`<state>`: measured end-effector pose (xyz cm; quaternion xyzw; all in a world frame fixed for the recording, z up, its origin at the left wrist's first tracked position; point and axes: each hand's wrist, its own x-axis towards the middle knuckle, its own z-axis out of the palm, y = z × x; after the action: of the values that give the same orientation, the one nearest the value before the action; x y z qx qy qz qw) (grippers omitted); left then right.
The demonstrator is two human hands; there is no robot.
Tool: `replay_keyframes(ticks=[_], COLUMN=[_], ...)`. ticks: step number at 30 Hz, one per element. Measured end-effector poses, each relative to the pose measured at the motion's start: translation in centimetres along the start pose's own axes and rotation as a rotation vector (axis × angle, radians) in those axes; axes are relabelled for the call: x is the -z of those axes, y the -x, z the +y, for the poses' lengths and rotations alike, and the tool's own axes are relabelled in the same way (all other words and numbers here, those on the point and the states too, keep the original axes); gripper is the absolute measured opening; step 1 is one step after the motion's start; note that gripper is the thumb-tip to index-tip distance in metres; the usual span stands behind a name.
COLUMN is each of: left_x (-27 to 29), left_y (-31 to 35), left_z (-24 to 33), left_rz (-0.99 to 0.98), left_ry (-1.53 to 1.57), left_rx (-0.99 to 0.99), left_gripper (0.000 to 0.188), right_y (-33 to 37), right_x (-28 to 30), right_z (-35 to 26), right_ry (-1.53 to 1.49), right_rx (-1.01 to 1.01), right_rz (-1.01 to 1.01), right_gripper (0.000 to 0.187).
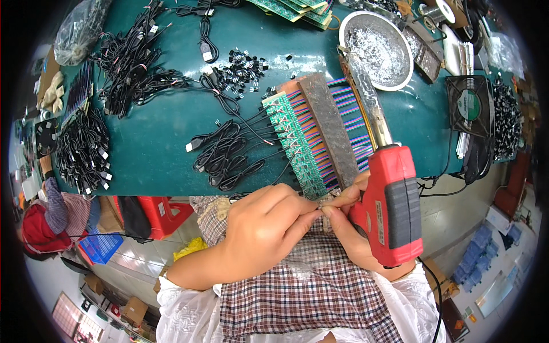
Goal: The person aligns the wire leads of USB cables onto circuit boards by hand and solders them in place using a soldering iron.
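Observation:
My left hand point(264, 224) and my right hand point(350, 230) meet at the table's front edge, fingertips pinched together on something too small to make out. A red and black soldering gun point(392, 200) is in my right hand, its metal barrel pointing away toward the far side. Just beyond my fingers lies a strip of green circuit boards point(294, 143), with black cables along its left side and coloured wires to its right. A dark flat bar point(329, 128) rests across those wires. Left of the strip sits a bundle of black USB cables point(223, 154).
A round white-rimmed pan point(349, 28) with silvery bits stands at the far right, near a small black fan point(469, 107). Small black connectors point(243, 68) are heaped mid-table. More cable bundles point(128, 68) lie left. Another person point(46, 223) sits at far left.

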<state>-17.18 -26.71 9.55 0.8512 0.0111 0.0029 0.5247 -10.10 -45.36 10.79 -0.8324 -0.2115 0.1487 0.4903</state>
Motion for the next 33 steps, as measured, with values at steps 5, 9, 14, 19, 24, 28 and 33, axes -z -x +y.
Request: replay_keyframes(ticks=[5, 9, 14, 19, 24, 28, 33], left_x=[0.1, -0.1, -0.6, -0.9, -0.6, -0.7, -0.8], left_y=[0.3, 0.4, 0.3, -0.2, -0.5, -0.9, -1.2], left_z=[1.1, 1.0, 0.9, 0.8, -0.4, -0.8, -1.4], left_rz=[0.069, 0.081, 0.085, 0.077, 0.185, 0.202, 0.242], left_ry=[-0.168, -0.202, -0.162, -0.133, -0.19, -0.161, -0.155], left_rx=[0.006, -0.036, 0.028, 0.069, 0.084, 0.122, 0.097], left_gripper=[0.024, 0.028, 0.023, 0.019, 0.015, 0.015, 0.015], right_y=[1.3, 1.3, 1.5, 2.0, 1.2, 0.8, 1.4], right_x=[-1.5, -1.3, -0.8, -2.0, 1.0, 0.8, 3.1], right_z=[0.0, 0.2, 1.0, 1.3, 2.2, -0.3, 0.9], right_ry=[-0.235, -0.227, 0.07, -0.264, 0.141, -0.301, -0.079], right_rx=[-0.328, -0.339, -0.133, -0.262, 0.064, -0.277, -0.007], right_rz=[0.203, 0.221, 0.088, 0.262, 0.005, 0.108, -0.211], right_gripper=[0.04, 0.041, 0.044, 0.038, 0.044, 0.023, 0.054])
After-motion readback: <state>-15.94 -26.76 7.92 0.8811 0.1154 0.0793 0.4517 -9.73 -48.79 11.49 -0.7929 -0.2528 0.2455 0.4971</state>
